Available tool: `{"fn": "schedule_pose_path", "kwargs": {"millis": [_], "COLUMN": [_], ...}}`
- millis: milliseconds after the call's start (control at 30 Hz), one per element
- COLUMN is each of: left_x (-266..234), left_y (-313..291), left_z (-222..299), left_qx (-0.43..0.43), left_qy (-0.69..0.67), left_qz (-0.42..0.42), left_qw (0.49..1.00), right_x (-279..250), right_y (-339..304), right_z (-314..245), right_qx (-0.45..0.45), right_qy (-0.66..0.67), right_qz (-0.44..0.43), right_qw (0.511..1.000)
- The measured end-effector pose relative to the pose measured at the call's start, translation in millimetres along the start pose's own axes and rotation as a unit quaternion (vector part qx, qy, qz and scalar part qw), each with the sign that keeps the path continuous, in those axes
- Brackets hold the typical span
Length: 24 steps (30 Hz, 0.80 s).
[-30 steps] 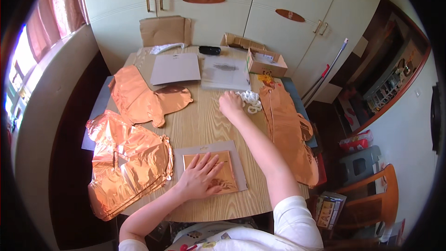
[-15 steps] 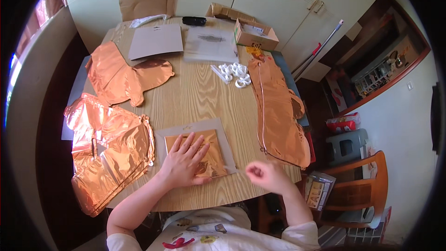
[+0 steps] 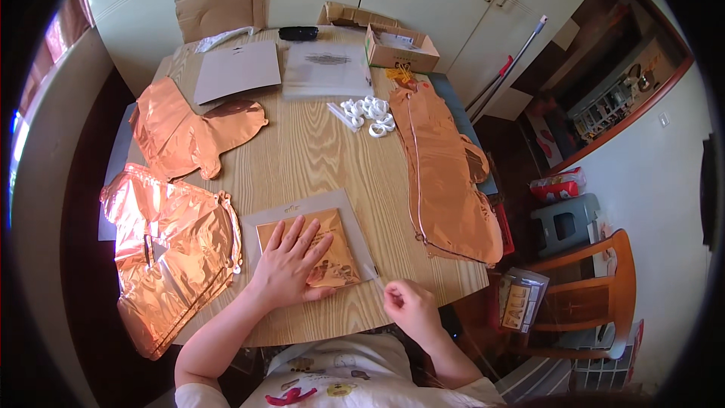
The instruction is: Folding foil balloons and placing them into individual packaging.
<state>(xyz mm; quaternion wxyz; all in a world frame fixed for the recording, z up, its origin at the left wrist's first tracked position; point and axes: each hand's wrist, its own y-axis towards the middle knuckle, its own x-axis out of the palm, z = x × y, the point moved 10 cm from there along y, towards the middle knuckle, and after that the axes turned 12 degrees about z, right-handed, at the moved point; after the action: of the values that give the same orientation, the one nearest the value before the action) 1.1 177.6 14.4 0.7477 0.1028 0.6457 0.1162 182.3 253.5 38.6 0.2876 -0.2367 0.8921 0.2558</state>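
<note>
My left hand (image 3: 293,266) lies flat with its fingers spread on a folded copper-coloured foil balloon (image 3: 343,257). Under that square is a grey backing card (image 3: 306,202), which seems to be in a clear bag. Off the card's lower right corner, my right hand (image 3: 411,306) is closed in a pinch; what it holds, if anything, is too small to make out. Stacks of flat copper foil balloons lie to the left, one farther off (image 3: 170,132) and one nearer (image 3: 170,257). Another long stack of foil balloons (image 3: 453,181) covers the table's right side.
White ribbon rolls (image 3: 374,108) lie mid-table beside clear straws (image 3: 342,116). Beyond are grey cards (image 3: 238,72), a pile of clear bags (image 3: 325,68), a black object (image 3: 298,33) and an open cardboard box (image 3: 402,49). A wooden chair (image 3: 585,287) stands at the right.
My right hand has moved left, closer to the card's lower right corner, still closed. My left hand stays flat on the folded balloon. The whole view has shifted slightly.
</note>
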Motion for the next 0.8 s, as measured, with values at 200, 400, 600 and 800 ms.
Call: {"fn": "schedule_pose_path", "kwargs": {"millis": [200,400,600,800], "left_x": [1,1,-3,-2], "left_y": [-1,-1,1,-2], "left_z": [0,0,-5,-6], "left_qx": [-0.007,-0.006,-0.026,-0.023], "left_qy": [-0.008,-0.005,-0.012,-0.017], "left_qz": [0.001,0.000,0.011,0.012], "left_qw": [1.000,1.000,1.000,1.000], "right_x": [10,4,10,6], "right_y": [-7,-22,-20,-14], "right_z": [-16,-11,-8,-6], "right_qx": [-0.012,0.006,-0.005,-0.015], "right_qy": [-0.005,0.009,-0.007,-0.018], "right_qz": [-0.017,-0.053,-0.033,-0.014], "right_qw": [1.000,0.999,0.999,1.000]}}
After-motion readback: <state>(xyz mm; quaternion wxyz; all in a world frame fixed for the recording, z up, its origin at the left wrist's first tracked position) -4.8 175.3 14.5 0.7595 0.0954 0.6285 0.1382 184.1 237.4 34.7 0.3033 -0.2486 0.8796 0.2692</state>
